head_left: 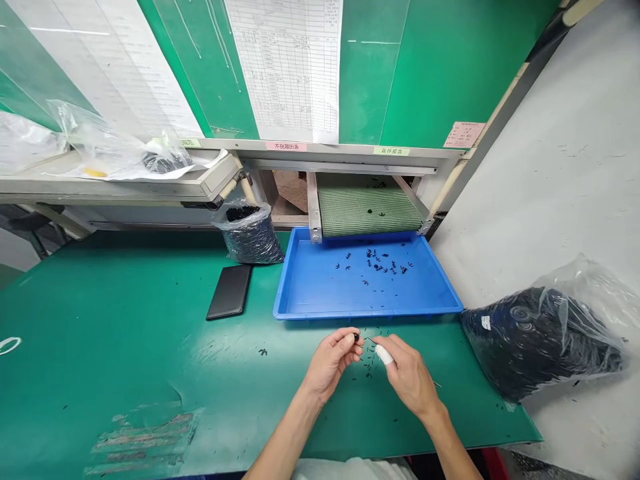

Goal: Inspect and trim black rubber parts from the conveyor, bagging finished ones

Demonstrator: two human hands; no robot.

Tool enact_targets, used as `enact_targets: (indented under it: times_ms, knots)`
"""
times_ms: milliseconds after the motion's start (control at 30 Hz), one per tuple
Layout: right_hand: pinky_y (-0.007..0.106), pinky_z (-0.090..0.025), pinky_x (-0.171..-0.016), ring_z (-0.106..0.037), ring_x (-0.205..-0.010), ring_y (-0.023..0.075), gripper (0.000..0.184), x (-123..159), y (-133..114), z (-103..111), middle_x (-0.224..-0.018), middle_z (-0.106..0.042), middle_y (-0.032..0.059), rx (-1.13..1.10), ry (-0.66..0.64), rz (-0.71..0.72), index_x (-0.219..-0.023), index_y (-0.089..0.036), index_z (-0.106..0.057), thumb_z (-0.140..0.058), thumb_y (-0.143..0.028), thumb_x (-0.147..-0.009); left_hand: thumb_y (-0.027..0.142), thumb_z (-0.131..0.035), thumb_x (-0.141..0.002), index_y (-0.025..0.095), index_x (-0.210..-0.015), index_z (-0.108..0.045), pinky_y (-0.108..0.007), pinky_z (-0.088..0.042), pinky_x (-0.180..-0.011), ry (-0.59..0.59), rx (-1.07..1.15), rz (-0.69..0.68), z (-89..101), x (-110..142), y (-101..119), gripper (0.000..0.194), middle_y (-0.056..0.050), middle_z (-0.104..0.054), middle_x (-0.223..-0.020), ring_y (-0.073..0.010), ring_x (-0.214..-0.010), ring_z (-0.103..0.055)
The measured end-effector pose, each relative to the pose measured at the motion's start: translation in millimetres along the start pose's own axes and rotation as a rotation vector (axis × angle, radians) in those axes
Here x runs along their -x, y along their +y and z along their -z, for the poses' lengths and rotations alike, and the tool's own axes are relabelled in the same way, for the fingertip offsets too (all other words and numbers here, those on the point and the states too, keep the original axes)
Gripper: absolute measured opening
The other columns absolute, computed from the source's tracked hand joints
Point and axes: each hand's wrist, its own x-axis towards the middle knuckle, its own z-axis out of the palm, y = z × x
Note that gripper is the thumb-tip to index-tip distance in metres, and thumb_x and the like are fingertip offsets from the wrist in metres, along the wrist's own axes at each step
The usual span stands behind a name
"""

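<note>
The left hand pinches a small black part; the right hand, half open, holds nothing visible beside it.

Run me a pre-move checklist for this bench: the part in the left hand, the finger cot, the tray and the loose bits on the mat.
1. Left hand pinching a small black part: ok.
2. White finger cot on the right hand: ok, covering a fingertip.
3. Blue plastic tray positioned below the end of the green mesh conveyor belt: ok.
4. Loose black pieces kept off the green mat: not ok, they lie scattered around the hands.
5. Small black part free of defects: cannot tell, too small to see.
</note>
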Motion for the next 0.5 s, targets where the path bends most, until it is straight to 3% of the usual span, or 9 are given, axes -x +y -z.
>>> enact_targets:
  times_ms: [267, 500]
  knots:
    - [0.028, -0.046, -0.065, -0.055, -0.077, 0.0165, 0.036, -6, -18, 3, -0.084, -0.057, 0.0033, 0.169, -0.023, 0.171, -0.114, -0.023, -0.056, -0.036, -0.009, -0.088, 0.040, -0.070, -0.075, 0.012, -0.088, -0.065, -0.021, -0.038, -0.055, -0.008, 0.001, -0.024, 7.1, 4, -1, 0.031, -0.001, -0.057, -0.070, -0.0066, -0.056, -0.048]
    - [0.027, -0.044, -0.064, -0.051, -0.076, 0.0165, 0.041, -16, -23, 3, -0.083, -0.055, 0.0034, 0.282, -0.079, 0.213, -0.113, -0.023, -0.056, -0.036, -0.003, -0.083, 0.041, -0.065, -0.079, 0.012, -0.094, -0.064, -0.023, -0.038, -0.055, -0.070, -0.094, -0.008, 12.1, 1, -2, 0.033, -0.001, -0.058, -0.069, -0.0078, -0.055, -0.049]
